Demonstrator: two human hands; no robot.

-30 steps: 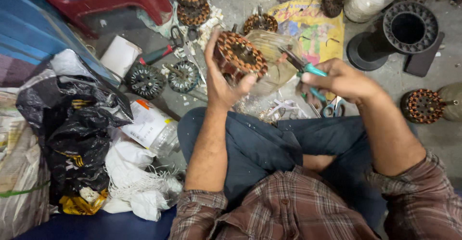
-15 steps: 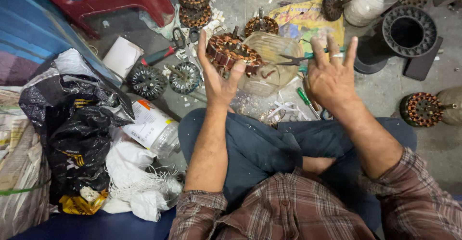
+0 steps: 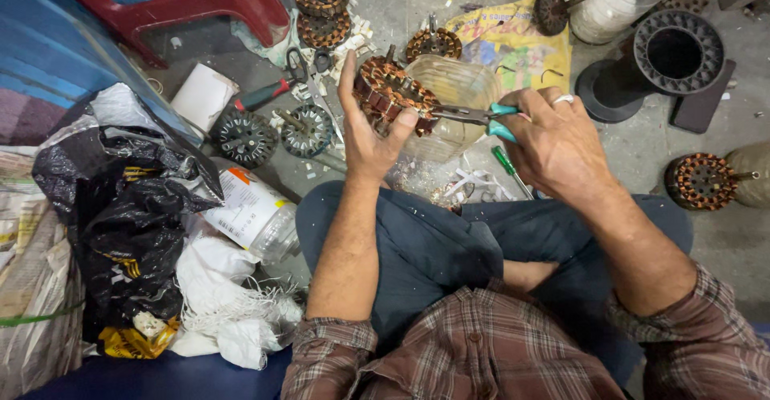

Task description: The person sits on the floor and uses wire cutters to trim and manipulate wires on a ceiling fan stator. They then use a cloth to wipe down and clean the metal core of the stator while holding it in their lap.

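Note:
My left hand (image 3: 370,131) holds up a round motor stator (image 3: 391,91) wound with copper wire, thumb pressed on its rim. My right hand (image 3: 557,139) grips teal-handled pliers (image 3: 473,114), their jaws reaching left to the stator's edge. Both hands are raised over my crossed legs in dark blue trousers (image 3: 437,247). A clear plastic jar (image 3: 453,95) lies on the floor just behind the stator.
More copper-wound stators (image 3: 322,11) lie ahead, another (image 3: 702,182) at right. Dark metal rotors (image 3: 245,137) and a red-handled tool (image 3: 261,93) sit at left. A black cylindrical housing (image 3: 672,53), a green screwdriver (image 3: 507,163), a black plastic bag (image 3: 120,207) and white cloth (image 3: 216,288) surround me.
My right hand was open with fingers spread half a second ago; now it grips the teal pliers again and their jaws meet the stator. The left hand keeps holding the stator, slightly turned.

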